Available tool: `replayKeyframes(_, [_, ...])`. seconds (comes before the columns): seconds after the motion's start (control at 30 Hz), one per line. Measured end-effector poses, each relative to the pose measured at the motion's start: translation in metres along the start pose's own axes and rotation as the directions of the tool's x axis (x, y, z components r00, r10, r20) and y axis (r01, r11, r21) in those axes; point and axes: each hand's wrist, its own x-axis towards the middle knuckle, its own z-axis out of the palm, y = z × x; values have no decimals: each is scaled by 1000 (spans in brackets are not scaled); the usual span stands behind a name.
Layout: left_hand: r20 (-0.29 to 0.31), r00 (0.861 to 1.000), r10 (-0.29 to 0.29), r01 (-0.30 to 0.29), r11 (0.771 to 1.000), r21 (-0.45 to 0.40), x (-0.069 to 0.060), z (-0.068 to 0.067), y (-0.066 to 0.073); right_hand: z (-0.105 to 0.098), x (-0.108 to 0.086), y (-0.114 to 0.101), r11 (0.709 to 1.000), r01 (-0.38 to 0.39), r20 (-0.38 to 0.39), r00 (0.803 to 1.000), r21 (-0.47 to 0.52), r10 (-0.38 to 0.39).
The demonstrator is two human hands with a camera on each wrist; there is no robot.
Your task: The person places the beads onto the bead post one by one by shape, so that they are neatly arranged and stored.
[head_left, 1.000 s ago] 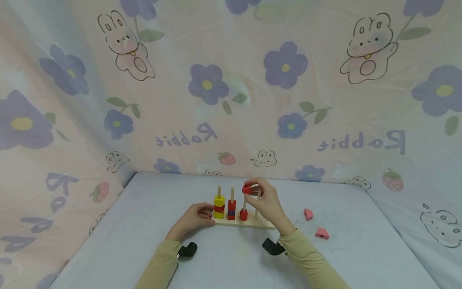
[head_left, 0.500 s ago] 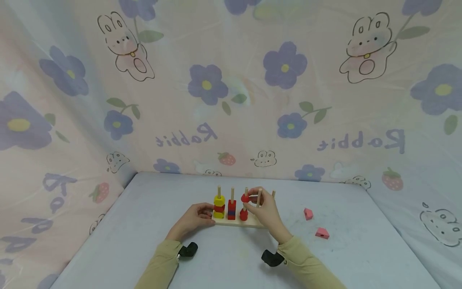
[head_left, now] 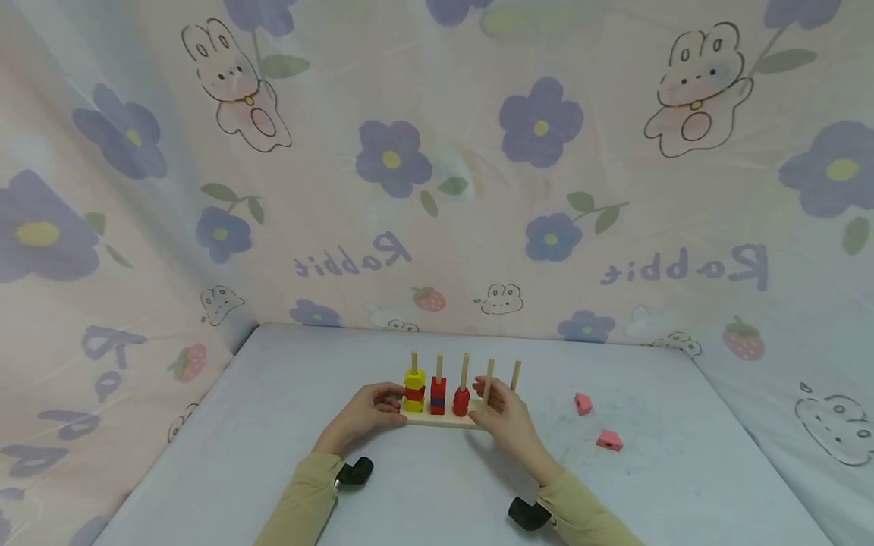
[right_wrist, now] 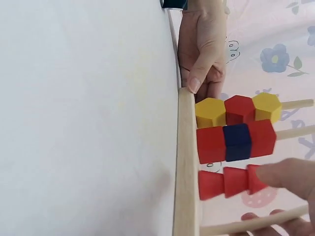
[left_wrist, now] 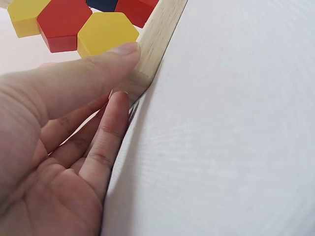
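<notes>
A wooden peg board with upright pegs stands on the table. Its left peg carries yellow, red and yellow hexagonal beads; the second holds red, blue and red square beads. Three red tapered beads sit on the third peg. My left hand grips the board's left end, thumb on top and fingers at the end face. Beside the third peg is my right hand, thumb and fingers apart around the bare fourth peg. Its thumb overlaps the top red bead; contact is unclear.
Two loose pink blocks with holes, a farther one and a nearer one, lie right of the board. A bare fifth peg rises behind my right hand. A patterned curtain closes off the table's back and sides.
My right hand has brought a red bead down the third peg onto the red beads below, then loosened its fingers and drawn slightly right. The left hand has stayed put.
</notes>
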Motion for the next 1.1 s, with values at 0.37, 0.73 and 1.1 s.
replayKeyframes(0.37, [-5,1000,10,-11,1000,-19,1,0,-3,-51,-27,14,969,142,56,989,-203,-134])
replayKeyframes(0.73, [-27,1000,-14,14,1000,27,0,2,-3,-138,-49,22,922,55,-25,997,-384,-70])
replayKeyframes(1.1, [-14,1000,-7,7,999,36,2,0,-4,-203,-64,46,872,-199,-74,980,-447,185])
